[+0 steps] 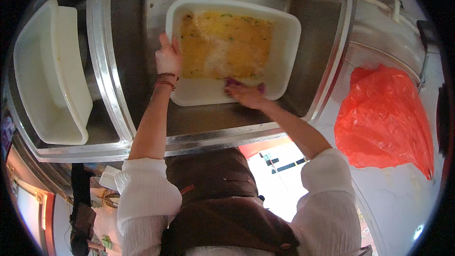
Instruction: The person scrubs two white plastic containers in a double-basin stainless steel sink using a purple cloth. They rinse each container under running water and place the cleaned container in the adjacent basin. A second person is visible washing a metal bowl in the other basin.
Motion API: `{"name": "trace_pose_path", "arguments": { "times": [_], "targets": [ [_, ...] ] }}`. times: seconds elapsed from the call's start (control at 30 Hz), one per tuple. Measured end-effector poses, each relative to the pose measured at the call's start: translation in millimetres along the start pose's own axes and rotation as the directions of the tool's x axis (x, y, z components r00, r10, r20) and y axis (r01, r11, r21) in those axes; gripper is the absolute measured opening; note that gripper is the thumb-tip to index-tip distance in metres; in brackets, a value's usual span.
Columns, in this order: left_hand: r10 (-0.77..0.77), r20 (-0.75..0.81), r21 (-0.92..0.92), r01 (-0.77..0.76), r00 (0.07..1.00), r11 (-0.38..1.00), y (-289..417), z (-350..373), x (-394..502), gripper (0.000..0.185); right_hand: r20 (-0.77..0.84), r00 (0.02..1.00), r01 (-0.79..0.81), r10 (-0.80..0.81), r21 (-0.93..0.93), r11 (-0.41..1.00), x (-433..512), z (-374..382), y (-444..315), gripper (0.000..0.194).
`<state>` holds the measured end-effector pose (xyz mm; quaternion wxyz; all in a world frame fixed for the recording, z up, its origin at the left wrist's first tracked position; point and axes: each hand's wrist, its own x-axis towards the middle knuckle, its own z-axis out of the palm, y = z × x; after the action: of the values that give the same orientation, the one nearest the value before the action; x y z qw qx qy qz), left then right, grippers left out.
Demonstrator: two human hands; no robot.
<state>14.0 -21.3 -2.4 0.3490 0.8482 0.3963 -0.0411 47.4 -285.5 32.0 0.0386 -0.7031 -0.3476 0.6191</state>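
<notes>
A white plastic tub lies in the stainless steel sink, with cloudy yellow-orange liquid and dark bits in it. My left hand grips the tub's left rim, thumb and fingers around the edge. At the near inner wall of the tub is my right hand, blurred, holding a purple cloth or scrubbing pad that is partly hidden under the fingers.
Left of the sink's metal divider, a second white tub stands on its side in another basin. A red plastic bag hangs at the right by the wall. The sink's front edge runs close before my apron.
</notes>
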Motion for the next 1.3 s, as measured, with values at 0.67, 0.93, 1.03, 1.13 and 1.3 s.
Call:
{"name": "trace_pose_path", "arguments": {
  "times": [0.67, 0.93, 1.03, 1.13, 1.3],
  "targets": [
    [0.003, -0.008, 0.058, -0.003, 1.0, 0.998, -4, 1, 6, 0.022, -0.092, 0.987, -0.107, 0.128, 0.202, 0.973, -82, -8, 87, 0.015],
    [0.042, -0.019, -0.02, -0.043, 0.999, 0.999, -7, 2, 3, 0.022, -0.621, 0.727, -0.05, -0.294, -0.474, 0.879, 12, -42, 60, 0.024],
    [0.03, -0.046, -0.002, -0.03, 0.998, 1.0, -7, 3, 4, 0.021, -0.837, 0.529, -0.202, -0.138, -0.282, 0.938, 74, -40, 34, 0.027],
    [0.057, -0.069, -0.039, -0.06, 0.996, 0.997, -5, 4, 5, 0.02, -0.875, 0.473, -0.216, 0.106, 0.001, 0.976, 122, -35, 9, 0.024],
    [0.096, -0.082, -0.105, -0.104, 0.992, 0.989, -6, 4, 6, 0.02, -0.766, 0.588, 0.499, -0.262, 0.088, 0.862, 154, -67, -37, 0.014]
  ]
}}
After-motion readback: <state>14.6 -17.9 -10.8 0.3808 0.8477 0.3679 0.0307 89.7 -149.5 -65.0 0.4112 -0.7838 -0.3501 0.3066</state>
